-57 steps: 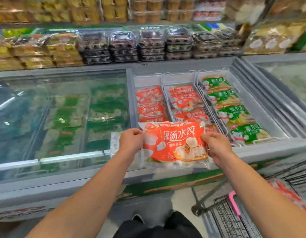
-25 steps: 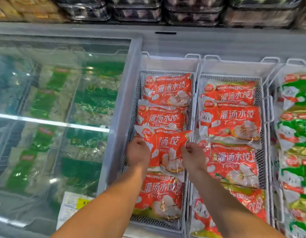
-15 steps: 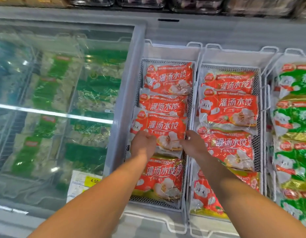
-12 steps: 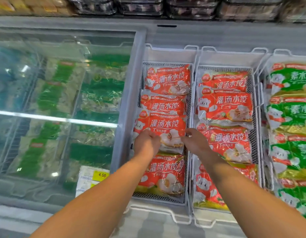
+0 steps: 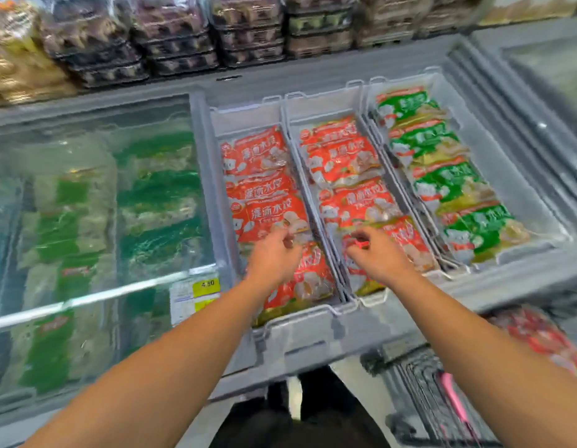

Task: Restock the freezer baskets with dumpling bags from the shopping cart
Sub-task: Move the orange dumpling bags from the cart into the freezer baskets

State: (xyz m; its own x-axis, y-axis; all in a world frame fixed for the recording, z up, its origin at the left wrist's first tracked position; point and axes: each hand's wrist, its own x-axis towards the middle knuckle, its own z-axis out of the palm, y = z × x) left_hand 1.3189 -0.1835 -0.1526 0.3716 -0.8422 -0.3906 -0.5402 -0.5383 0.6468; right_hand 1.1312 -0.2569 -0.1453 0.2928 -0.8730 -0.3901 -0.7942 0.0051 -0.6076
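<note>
Three white freezer baskets stand side by side in the open chest freezer. The left basket (image 5: pixel 274 318) holds several red dumpling bags; the one just laid down (image 5: pixel 267 218) lies third from the back. The middle basket (image 5: pixel 371 297) holds more red bags (image 5: pixel 355 202); the right basket (image 5: pixel 520 250) holds green bags (image 5: pixel 449 182). My left hand (image 5: pixel 272 257) hovers over the left basket, fingers loosely curled, holding nothing. My right hand (image 5: pixel 376 255) hovers over the middle basket, also without a bag. The shopping cart (image 5: pixel 442 392) with red bags (image 5: pixel 539 334) is at the lower right.
A closed glass lid (image 5: pixel 96 205) covers green bags on the freezer's left half, with a yellow price tag (image 5: pixel 204 287) at its corner. Shelves of boxed trays (image 5: pixel 183 37) rise behind the freezer. Another freezer's sliding lid (image 5: pixel 539 85) lies at the far right.
The red bag I held now lies in the left basket. Both hands have let go and drawn back toward me; the view has pulled back and the cart shows again.
</note>
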